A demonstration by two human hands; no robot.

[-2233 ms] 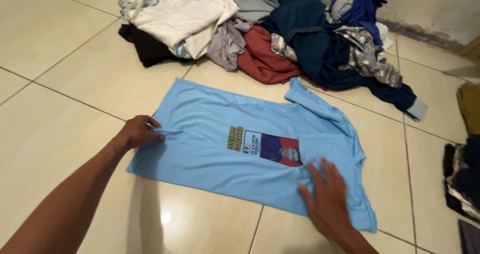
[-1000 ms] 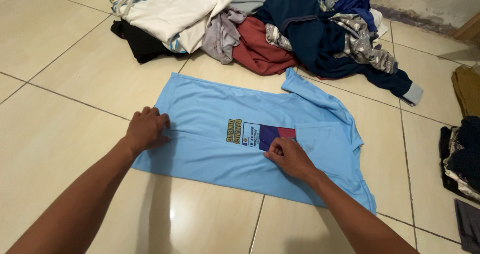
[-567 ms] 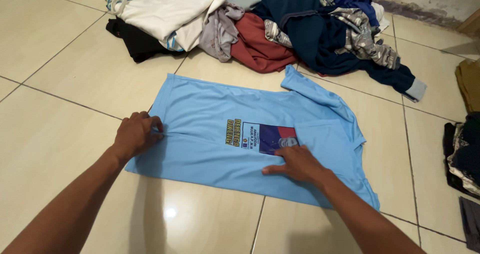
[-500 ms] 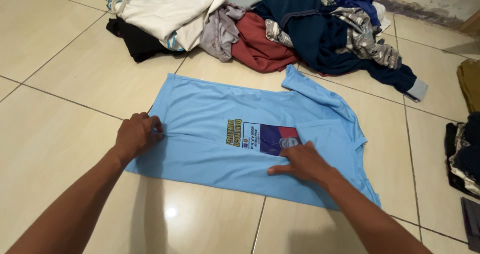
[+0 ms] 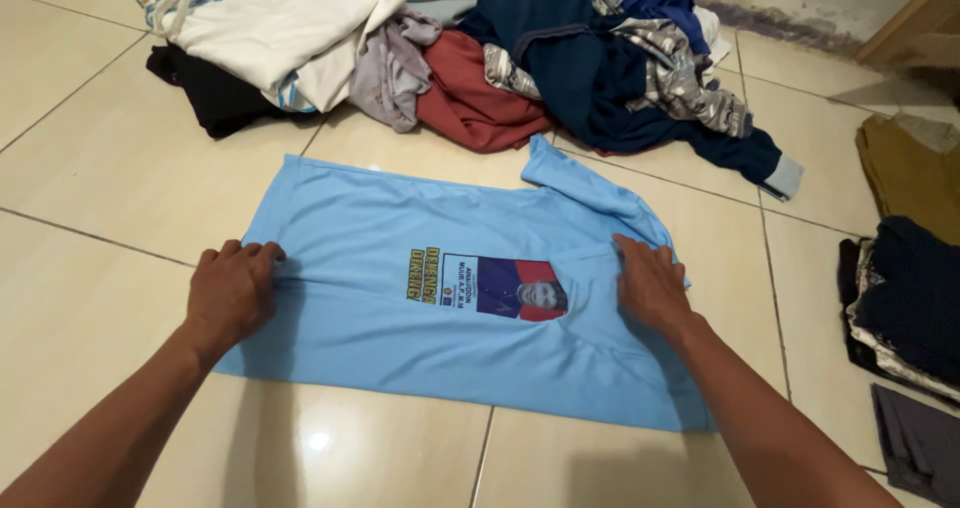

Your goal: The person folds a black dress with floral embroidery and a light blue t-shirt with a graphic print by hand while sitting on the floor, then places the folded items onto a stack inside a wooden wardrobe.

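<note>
A light blue T-shirt [image 5: 400,218] with a printed panel on its chest lies flat on the tiled floor, its near half folded lengthwise. My left hand [image 5: 232,290] grips the folded edge at the hem end on the left. My right hand [image 5: 650,285] presses on the cloth at the collar end, right of the print, fingers spread. One sleeve [image 5: 570,180] sticks out toward the far side.
A heap of loose clothes [image 5: 470,58] in white, black, grey, red and dark blue lies just beyond the shirt. Folded dark and brown garments [image 5: 915,268] are stacked at the right edge. Beige floor tiles [image 5: 90,148] surround the shirt.
My right hand has slid right from the printed panel to the collar end of the shirt. My left hand stays at the hem. The view has shifted so everything sits further left.
</note>
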